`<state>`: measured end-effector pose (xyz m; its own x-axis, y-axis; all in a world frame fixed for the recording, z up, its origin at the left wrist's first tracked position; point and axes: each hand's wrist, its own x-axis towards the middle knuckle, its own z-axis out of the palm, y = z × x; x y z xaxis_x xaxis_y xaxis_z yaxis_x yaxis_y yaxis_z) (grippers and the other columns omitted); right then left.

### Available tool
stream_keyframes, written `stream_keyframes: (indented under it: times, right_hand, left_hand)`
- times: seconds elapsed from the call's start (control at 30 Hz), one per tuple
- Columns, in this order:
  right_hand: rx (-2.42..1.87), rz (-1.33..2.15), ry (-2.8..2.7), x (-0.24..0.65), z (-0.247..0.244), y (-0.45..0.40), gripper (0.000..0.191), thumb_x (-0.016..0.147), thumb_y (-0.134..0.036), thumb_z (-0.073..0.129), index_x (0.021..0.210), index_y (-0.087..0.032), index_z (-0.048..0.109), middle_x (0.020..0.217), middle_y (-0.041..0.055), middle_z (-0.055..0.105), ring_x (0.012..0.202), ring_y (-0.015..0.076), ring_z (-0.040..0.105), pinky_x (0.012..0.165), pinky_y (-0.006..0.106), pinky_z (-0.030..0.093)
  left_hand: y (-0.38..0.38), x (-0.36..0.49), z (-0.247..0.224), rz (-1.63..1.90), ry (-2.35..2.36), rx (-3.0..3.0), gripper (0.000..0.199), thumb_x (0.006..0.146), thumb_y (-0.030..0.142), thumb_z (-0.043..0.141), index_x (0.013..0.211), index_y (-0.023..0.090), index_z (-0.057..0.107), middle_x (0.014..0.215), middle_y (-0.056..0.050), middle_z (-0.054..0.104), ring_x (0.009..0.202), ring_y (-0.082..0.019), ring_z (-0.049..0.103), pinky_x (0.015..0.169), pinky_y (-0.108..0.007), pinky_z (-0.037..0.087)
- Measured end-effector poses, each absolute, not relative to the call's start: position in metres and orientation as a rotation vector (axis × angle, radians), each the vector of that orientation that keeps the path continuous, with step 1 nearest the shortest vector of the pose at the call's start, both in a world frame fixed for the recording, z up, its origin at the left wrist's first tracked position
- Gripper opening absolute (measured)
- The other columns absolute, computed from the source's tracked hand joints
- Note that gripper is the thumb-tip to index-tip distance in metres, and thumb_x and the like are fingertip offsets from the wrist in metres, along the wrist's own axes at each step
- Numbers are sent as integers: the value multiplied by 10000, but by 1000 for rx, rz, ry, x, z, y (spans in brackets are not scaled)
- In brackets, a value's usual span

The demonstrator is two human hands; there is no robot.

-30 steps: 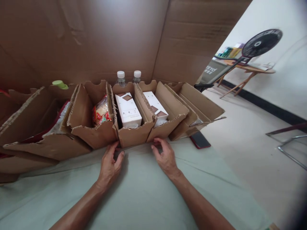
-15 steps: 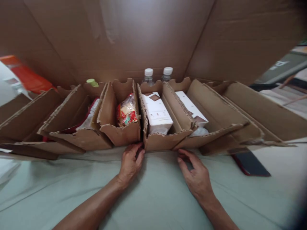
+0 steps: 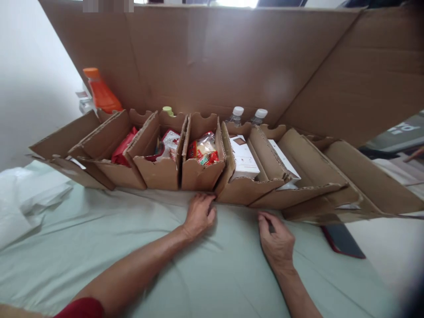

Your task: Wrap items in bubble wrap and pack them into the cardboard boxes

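My left hand (image 3: 200, 214) lies on the pale green cloth with its thumb apart from the fingers. Its fingertips reach the foot of the cardboard bins, near the gap below the bin with red-and-clear snack packets (image 3: 206, 149). My right hand (image 3: 277, 236) rests on the cloth to the right, loosely curled, thumb and forefinger together, with nothing visible in it. It is just in front of a bin (image 3: 274, 198) with a white box (image 3: 285, 160). Another white box (image 3: 244, 158) stands tilted in the bin between my hands.
Further left, bins hold a red-and-white packet (image 3: 170, 143) and a red packet (image 3: 124, 148). Behind them stand an orange bottle (image 3: 104, 95) and white-capped bottles (image 3: 236, 114), before a tall cardboard panel (image 3: 232, 57). A dark phone-like slab (image 3: 344, 242) lies right; white plastic (image 3: 20, 198) lies left.
The view has tilted up and turned left, bringing more of the left bins into sight. My right hand has drawn slightly back from the bins, its fingers closing; my left stays near the bin foot.
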<state>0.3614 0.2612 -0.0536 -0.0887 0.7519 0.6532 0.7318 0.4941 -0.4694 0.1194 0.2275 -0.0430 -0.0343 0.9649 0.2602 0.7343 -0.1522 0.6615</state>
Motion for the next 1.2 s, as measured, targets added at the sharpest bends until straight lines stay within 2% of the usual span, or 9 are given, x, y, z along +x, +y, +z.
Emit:
stream_keyframes:
  times: [0.17,0.37,0.5,0.6,0.77,0.83,0.93,1.07,1.2]
  right_hand:
    - [-1033,113,-1883,298,-6,219,142,975,-241,584,1033,-212,709,845,32,773,758,177,712,785,311,560]
    - [-1137,409,-2038,198,68,243,592,919,-261,550,1499,-207,450,845,-9,755,707,175,680,721,286,507]
    - [-1296,318,-2133,167,84,268,250,867,-279,539,1056,-221,691,720,24,711,660,213,629,640,299,415]
    - [-1287,265,-2131,170,87,249,228,901,-354,514,730,-229,597,661,31,654,626,189,575,635,291,392]
    - [-1248,301,-2117,190,95,199,284,961,-400,471,776,-230,603,683,3,658,624,157,577,657,268,408]
    - [-1299,348,-2109,188,99,200,214,924,-378,540,1021,-234,665,716,-10,695,639,172,612,666,274,418]
    - [-1353,415,-2118,171,100,221,497,849,-336,638,1334,-244,582,711,-25,719,677,207,663,692,290,448]
    - [-1301,459,-2091,156,92,236,207,911,-278,514,991,-252,703,650,-8,701,651,197,673,664,281,471]
    - [-1215,487,-2106,182,90,195,214,925,-268,493,814,-247,675,711,8,732,678,177,692,653,261,487]
  left_hand:
    - [139,98,-40,679,1527,2296,515,911,302,632,1404,160,586,1550,-184,506,1455,-399,426,1206,-600,311]
    - [37,63,-44,460,1493,2375,664,904,301,636,1533,253,429,1651,-107,377,1540,-353,305,1248,-599,256]
    - [17,52,-48,576,1497,2323,613,802,149,643,1405,226,565,1591,-99,480,1494,-335,403,1227,-578,338]
    - [15,49,-51,738,1519,2245,470,803,113,600,1259,212,658,1496,-110,585,1439,-320,484,1208,-572,382]
    - [15,49,-57,923,1521,2147,364,835,126,542,1155,192,703,1348,-148,681,1345,-327,576,1145,-609,447]
    - [16,51,-57,964,1534,2132,364,826,122,535,1132,200,716,1318,-145,697,1324,-327,592,1133,-612,457]
    - [18,52,-57,1006,1546,2126,351,817,126,538,1098,203,734,1279,-143,717,1288,-328,619,1112,-605,479]
    - [20,50,-59,1113,1527,2123,322,840,142,532,1078,196,742,1205,-145,747,1232,-327,658,1057,-584,528]
    - [19,46,-61,1292,1514,2032,281,873,141,524,1044,204,738,1088,-124,780,1083,-278,726,963,-506,592]
